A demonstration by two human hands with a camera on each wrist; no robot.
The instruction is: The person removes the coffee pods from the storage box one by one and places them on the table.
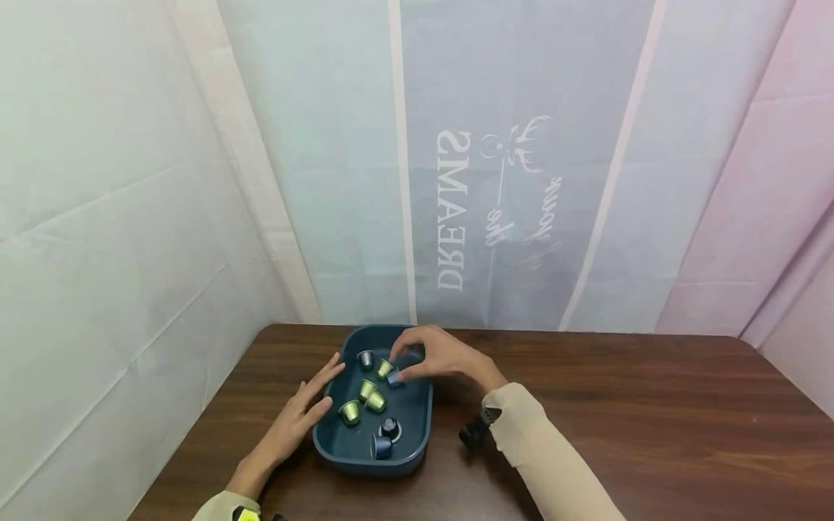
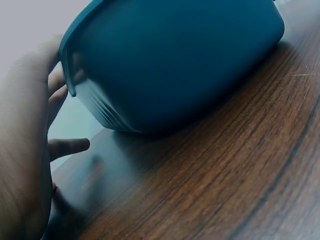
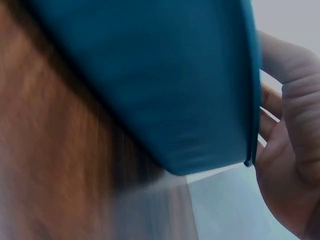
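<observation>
A dark blue tray (image 1: pixel 412 414) sits on the brown wooden table (image 1: pixel 619 405) and holds several small capsules. Some are green (image 1: pixel 350 412) and one blue capsule (image 1: pixel 381 446) lies near the front wall. My left hand (image 1: pixel 329 385) lies flat with straight fingers against the tray's left wall; the left wrist view shows those fingers (image 2: pixel 59 92) beside the tray's outer wall (image 2: pixel 175 60). My right hand (image 1: pixel 399 365) reaches over the far end of the tray, fingers curled, pinching a bluish capsule (image 1: pixel 395 378). The blurred right wrist view shows the tray (image 3: pixel 150 75) and fingers (image 3: pixel 292 100) only.
White and pale pink sheets with mirrored lettering (image 1: pixel 456 210) hang close behind and to both sides of the table. A black wrist camera (image 1: pixel 476 427) sits on my right sleeve. Bare table top stretches to the right of the tray.
</observation>
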